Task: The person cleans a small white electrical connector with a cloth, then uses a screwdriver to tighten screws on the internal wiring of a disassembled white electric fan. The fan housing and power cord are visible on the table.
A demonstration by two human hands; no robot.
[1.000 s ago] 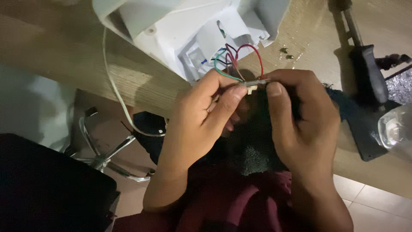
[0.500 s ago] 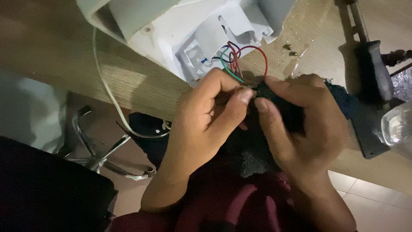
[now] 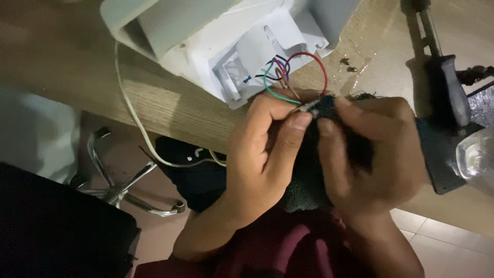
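Wooden tabletop (image 3: 67, 77), dim light; chrome chair base (image 3: 121, 177) on the floor below. White plastic appliance housing (image 3: 226, 46) lies open, coloured wires (image 3: 288, 74) looping out toward the hands. Left hand (image 3: 262, 159) and right hand (image 3: 375, 154) meet just below the housing, fingertips pinched together on a small connector (image 3: 311, 105) at the wire ends. Black-handled screwdriver (image 3: 445, 85) lies right of the hands, loose screws (image 3: 349, 65) near the housing.

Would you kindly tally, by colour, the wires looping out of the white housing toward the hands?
Red wire: 1
Green wire: 1
Blue wire: 1
Brown wire: 1
Black wire: 1
Total: 5 that can be told apart; where they bunch near the left hand and right hand, more may be hidden.
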